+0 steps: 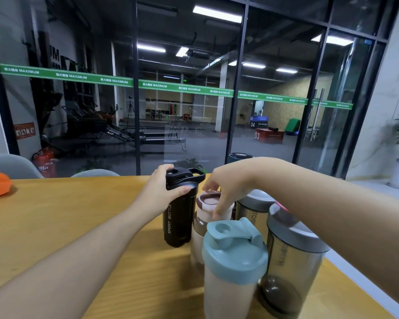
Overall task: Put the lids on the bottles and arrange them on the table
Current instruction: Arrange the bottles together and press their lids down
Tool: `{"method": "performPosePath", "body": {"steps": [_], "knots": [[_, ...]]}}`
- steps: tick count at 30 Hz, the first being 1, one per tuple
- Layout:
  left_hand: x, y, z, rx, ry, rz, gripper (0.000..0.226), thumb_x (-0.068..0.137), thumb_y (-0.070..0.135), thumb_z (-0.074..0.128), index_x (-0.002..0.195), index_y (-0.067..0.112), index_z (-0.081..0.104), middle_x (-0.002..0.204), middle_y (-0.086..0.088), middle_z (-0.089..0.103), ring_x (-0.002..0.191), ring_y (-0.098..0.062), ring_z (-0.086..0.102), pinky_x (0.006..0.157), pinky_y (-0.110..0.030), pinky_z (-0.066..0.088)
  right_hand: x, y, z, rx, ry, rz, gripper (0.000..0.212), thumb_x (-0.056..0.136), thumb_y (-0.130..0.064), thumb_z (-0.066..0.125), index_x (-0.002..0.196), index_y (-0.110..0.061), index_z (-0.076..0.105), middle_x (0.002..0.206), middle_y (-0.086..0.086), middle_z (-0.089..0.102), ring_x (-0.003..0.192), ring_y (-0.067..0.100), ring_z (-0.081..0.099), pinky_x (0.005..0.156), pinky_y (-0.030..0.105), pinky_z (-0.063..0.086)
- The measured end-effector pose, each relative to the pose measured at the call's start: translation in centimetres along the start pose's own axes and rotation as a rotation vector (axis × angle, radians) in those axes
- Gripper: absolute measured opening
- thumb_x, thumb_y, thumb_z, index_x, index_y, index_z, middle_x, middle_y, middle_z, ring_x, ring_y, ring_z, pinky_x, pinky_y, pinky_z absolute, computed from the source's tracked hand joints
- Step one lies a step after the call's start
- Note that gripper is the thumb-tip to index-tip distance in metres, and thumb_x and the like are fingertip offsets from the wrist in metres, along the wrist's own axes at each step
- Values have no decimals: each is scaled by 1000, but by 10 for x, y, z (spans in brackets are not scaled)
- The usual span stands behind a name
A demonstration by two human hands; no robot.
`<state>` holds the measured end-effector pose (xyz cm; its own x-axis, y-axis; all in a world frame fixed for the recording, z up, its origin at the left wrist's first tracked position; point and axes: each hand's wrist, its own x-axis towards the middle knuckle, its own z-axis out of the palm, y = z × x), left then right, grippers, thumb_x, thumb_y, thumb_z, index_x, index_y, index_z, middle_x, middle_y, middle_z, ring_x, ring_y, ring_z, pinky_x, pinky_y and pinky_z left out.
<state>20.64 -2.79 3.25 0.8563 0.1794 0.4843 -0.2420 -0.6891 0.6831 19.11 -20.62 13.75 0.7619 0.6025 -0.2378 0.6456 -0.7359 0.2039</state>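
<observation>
Five lidded bottles stand upright, clustered together: a black bottle (178,217) at left, a brown-lidded cream bottle (203,223) beside it, a teal-lidded one (233,268) nearest, two smoky grey-lidded bottles (290,256) at right.

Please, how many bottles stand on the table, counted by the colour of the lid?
Black lid: 1, the black bottle
Brown lid: 1, the beige bottle
Blue lid: 1, the pale bottle
Grey lid: 2, the near smoky bottle and the far smoky bottle
Total: 5
</observation>
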Motion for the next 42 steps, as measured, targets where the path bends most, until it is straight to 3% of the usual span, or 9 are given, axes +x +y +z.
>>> {"method": "performPosePath", "body": {"steps": [9,16,25,27,30,33,36,40,42], "knots": [[-7,2,12,-94,26,46,68,79,25,76,137,15,42,126,6,49,108,-5,42,85,-14,29,-17,8,-6,85,156,-45,62,85,-46,61,142,-30,41,143,-10,47,130,12,45,105,33,37],[-7,4,16,-131,2,34,65,81,24,74,137,18,42,119,10,47,107,-5,43,84,-16,31,-35,26,-5,282,436,-28,36,99,-15,41,130,-30,55,134,-11,56,116,6,52,88,15,32],[0,-4,22,-229,-88,6,69,83,23,72,142,20,36,128,11,44,118,-4,39,96,-18,30,-47,55,9,377,472,101,36,101,-15,36,124,-31,58,129,-11,59,118,9,52,89,19,33],[2,-6,26,-260,-89,-14,72,83,21,72,144,18,32,130,10,44,119,-3,39,94,-14,30,-47,60,13,394,476,128,34,101,-19,37,123,-33,59,123,-12,62,109,12,58,83,20,38],[2,-8,32,-294,-91,-32,70,84,19,70,143,19,32,129,11,44,120,-2,39,85,-4,31,-44,62,21,424,447,152,32,101,-22,36,120,-33,59,96,-16,63,69,10,60,60,18,42],[3,-11,36,-332,-86,-43,68,84,19,71,141,20,34,134,6,47,125,-7,42,90,-9,31,-39,61,28,433,438,149,33,101,-21,37,123,-29,59,118,-10,62,99,9,57,81,20,38],[3,-12,37,-370,-93,-48,67,81,29,70,138,24,35,135,3,49,126,-12,45,100,-19,34,-38,62,31,468,430,160,32,101,-22,37,121,-29,61,113,-11,63,112,13,55,94,26,39],[0,-7,37,-379,-111,-31,59,90,30,59,142,23,32,131,12,44,111,9,45,82,0,35,-40,64,33,478,426,166,30,101,-26,37,116,-31,63,110,-11,64,107,15,57,96,32,42],[0,-5,39,-350,-113,-22,55,94,26,54,144,22,31,130,14,41,113,6,43,76,6,32,-41,66,34,482,436,170,30,101,-28,37,115,-31,64,114,-10,66,107,15,58,98,35,43]]}}
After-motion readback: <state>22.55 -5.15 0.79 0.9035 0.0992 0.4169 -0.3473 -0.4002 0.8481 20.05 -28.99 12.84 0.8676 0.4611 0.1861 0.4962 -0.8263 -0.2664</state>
